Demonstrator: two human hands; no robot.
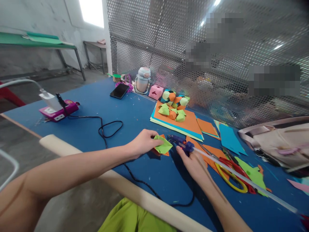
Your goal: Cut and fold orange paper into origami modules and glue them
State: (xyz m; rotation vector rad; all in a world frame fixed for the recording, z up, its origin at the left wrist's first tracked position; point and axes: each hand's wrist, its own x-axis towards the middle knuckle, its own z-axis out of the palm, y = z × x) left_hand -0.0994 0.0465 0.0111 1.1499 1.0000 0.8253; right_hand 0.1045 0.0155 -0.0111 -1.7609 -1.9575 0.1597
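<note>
My left hand (146, 142) pinches a folded paper piece (164, 145), green on top with orange beneath, just above the blue table (91, 104). My right hand (194, 161) is wrapped round a dark blue glue gun (181, 141), its nozzle pointing left at the paper, a small gap apart. A long clear glue stick (241, 174) runs out of the gun's back toward the lower right. Beyond both hands, several folded paper shapes (172, 113) in orange, green and blue sit on a stack of coloured paper sheets (191, 122).
Scissors with yellow handles (231, 182) and a red-handled pair lie right of my right hand among paper scraps (252, 170). A black cord (142, 183) loops across the table from a pink power strip (59, 110). A phone (119, 91), a bottle (143, 80) and a bag (280, 138) stand along the back.
</note>
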